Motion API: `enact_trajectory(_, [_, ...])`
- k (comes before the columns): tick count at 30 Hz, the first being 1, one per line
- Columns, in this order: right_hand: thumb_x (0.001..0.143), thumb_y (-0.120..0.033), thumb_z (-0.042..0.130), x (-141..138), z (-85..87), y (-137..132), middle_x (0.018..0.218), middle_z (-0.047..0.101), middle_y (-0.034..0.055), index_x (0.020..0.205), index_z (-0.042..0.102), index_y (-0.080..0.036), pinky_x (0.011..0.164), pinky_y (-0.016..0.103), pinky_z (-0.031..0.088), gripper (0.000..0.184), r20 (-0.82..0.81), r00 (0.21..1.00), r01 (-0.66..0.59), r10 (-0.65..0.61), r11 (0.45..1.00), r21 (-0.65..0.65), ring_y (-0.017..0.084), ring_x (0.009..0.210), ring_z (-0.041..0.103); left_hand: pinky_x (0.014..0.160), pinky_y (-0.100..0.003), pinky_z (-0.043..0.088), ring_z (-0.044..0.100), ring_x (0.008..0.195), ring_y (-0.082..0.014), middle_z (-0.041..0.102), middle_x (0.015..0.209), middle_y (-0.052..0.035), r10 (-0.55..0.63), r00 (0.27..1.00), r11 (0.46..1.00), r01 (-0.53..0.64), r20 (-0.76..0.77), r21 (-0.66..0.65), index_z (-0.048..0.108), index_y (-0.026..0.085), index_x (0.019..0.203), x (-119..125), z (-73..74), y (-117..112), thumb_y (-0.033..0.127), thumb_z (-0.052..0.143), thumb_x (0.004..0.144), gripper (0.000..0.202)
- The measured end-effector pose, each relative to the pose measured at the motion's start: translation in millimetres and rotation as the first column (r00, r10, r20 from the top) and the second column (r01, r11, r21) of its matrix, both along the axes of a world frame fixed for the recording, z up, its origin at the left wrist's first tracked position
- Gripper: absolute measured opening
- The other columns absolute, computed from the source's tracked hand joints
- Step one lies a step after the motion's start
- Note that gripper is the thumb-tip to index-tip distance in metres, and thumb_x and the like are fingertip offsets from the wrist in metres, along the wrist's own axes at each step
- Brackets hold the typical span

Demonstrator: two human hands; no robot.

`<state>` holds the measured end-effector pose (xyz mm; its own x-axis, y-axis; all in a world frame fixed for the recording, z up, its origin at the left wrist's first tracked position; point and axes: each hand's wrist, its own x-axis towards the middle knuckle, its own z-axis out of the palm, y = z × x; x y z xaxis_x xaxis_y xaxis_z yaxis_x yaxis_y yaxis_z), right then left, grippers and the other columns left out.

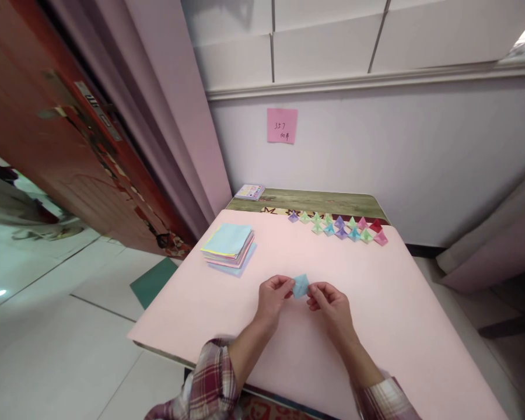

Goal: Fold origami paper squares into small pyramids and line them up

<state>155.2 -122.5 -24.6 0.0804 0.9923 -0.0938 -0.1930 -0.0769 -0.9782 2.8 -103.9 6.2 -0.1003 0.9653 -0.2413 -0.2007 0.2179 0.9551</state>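
Observation:
A small folded piece of light blue paper (300, 285) is held between both hands just above the pink table surface (402, 326). My left hand (273, 298) pinches its left edge with curled fingers. My right hand (330, 304) pinches its right edge the same way. Both wrists come out of plaid sleeves at the table's near edge.
A stack of coloured square paper sheets (230, 247) lies to the left. Several finished folded paper shapes (341, 228) sit in rows at the far side. A small pack (249, 191) rests on the wooden strip by the wall. A pink note (282, 125) hangs on the wall.

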Motion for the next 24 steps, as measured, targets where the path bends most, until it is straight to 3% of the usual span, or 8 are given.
enact_trajectory(7, [0.076, -0.052, 0.070, 0.9, 0.6, 0.0, 0.079, 0.069, 0.0054, 0.085, 0.068, -0.018, 0.063, 0.029, 0.054, 0.035, -0.002, 0.999, -0.037, 0.037, 0.999, -0.032, 0.017, 0.069, 0.064, 0.058, -0.024, 0.040, 0.051, 0.054, -0.0096, 0.060, 0.057, 0.0005, -0.070, 0.995, 0.997, 0.073, 0.077, -0.034, 0.066, 0.014, 0.067, 6.1, 0.1, -4.0, 0.038, 0.078, 0.064, 0.027])
enact_trajectory(18, [0.076, -0.053, 0.070, -1.0, 5.7, -1.5, 0.073, 0.068, 0.0030, 0.083, 0.066, -0.018, 0.062, 0.027, 0.054, 0.036, -0.060, 0.994, -0.098, 0.094, 0.993, -0.059, 0.016, 0.065, 0.063, 0.056, -0.023, 0.039, 0.049, 0.052, -0.0091, 0.058, 0.057, 0.0013, -0.179, 0.981, 0.981, 0.183, 0.074, -0.060, 0.064, 0.013, 0.067, 10.5, 2.4, -7.0, 0.039, 0.078, 0.063, 0.030])
enact_trajectory(21, [0.075, -0.050, 0.072, -0.6, 2.7, -0.8, 0.072, 0.068, 0.0025, 0.081, 0.066, -0.018, 0.062, 0.026, 0.053, 0.034, -0.048, 0.995, -0.086, 0.083, 0.994, -0.069, 0.015, 0.064, 0.062, 0.056, -0.023, 0.039, 0.049, 0.054, -0.0095, 0.059, 0.060, 0.0009, -0.221, 0.975, 0.975, 0.221, 0.010, -0.022, 0.063, 0.013, 0.068, 10.3, 2.8, -8.0, 0.039, 0.075, 0.067, 0.028])
enact_trajectory(24, [0.074, -0.049, 0.073, 0.9, 2.0, -0.3, 0.075, 0.069, 0.0040, 0.087, 0.065, -0.018, 0.063, 0.027, 0.053, 0.035, -0.047, 0.996, -0.073, 0.069, 0.995, -0.071, 0.017, 0.069, 0.064, 0.059, -0.024, 0.042, 0.052, 0.060, -0.0112, 0.060, 0.064, -0.0003, -0.221, 0.957, 0.962, 0.245, -0.186, 0.120, 0.063, 0.014, 0.071, 9.2, 5.2, -10.1, 0.036, 0.069, 0.076, 0.023])
